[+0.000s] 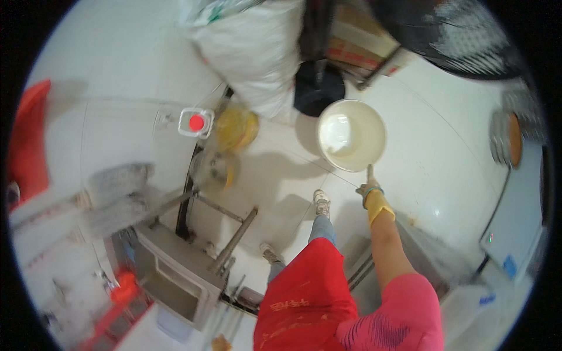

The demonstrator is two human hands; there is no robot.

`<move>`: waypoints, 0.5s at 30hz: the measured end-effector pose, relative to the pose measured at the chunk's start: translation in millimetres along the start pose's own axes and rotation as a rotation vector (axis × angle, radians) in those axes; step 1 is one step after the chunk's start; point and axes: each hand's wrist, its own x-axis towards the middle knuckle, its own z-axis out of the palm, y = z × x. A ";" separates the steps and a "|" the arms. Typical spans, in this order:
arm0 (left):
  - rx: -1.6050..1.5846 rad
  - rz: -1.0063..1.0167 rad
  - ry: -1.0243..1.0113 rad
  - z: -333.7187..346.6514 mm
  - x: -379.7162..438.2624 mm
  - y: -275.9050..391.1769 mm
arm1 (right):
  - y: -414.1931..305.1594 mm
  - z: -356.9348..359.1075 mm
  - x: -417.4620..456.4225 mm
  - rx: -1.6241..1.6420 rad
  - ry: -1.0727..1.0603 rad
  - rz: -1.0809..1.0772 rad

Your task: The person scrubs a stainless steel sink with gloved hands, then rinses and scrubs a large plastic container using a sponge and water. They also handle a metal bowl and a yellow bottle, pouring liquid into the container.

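Observation:
My right hand, in a yellow glove with a green band at the wrist, reaches forward with one finger extended. Its fingertip meets the near rim of a cream plastic bucket; whether it presses on the rim I cannot tell. The hand does not close around anything. The bucket stands on the tiled floor, and a bright reflection shows inside it. At the bottom edge a small yellowish shape is cut off, too little to tell whether it is my left hand.
Behind the bucket are a black round base and a large white sack. A fan is at upper right. On the left stand a yellow container, a red-capped jug and a metal sink on legs.

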 end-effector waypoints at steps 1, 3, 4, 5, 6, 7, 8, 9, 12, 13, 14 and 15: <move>0.109 -0.031 0.021 -7.4 -8.3 8.3 | -4.6 9.9 11.8 0.024 -0.018 -0.055; -1.016 -0.756 0.041 -25.6 1.5 30.3 | -19.4 20.9 36.0 0.090 -0.047 -0.159; -1.041 -0.806 0.098 -6.0 -16.6 53.0 | -21.5 40.8 25.6 0.171 -0.065 -0.295; -1.034 -0.819 0.142 -4.0 -27.7 67.7 | -22.1 33.4 30.3 0.208 -0.033 -0.311; -1.065 -0.803 0.125 -4.6 -35.5 79.2 | -23.9 32.7 31.2 0.219 0.061 -0.284; -1.102 -0.784 0.102 -4.2 -43.2 94.5 | -28.1 36.6 27.1 0.224 0.158 -0.265; -1.138 -0.761 0.083 -6.8 -47.1 105.7 | -24.4 43.4 21.5 0.182 0.147 -0.284; -0.968 -0.718 0.017 -17.2 -42.3 125.7 | -25.8 47.8 18.8 0.139 0.132 -0.309; -0.950 -0.596 -0.020 -88.0 -22.0 178.9 | -7.8 32.2 -20.3 0.018 0.026 -0.361; -1.039 -0.583 0.080 -132.2 -20.2 210.6 | 2.6 16.0 -42.0 -0.017 -0.024 -0.373; -1.131 -0.480 0.186 -140.6 -30.4 218.2 | 14.4 9.5 -85.2 -0.138 -0.069 -0.365; -1.241 -0.332 0.359 -98.6 -18.4 205.6 | 21.9 3.8 -143.7 -0.250 -0.115 -0.371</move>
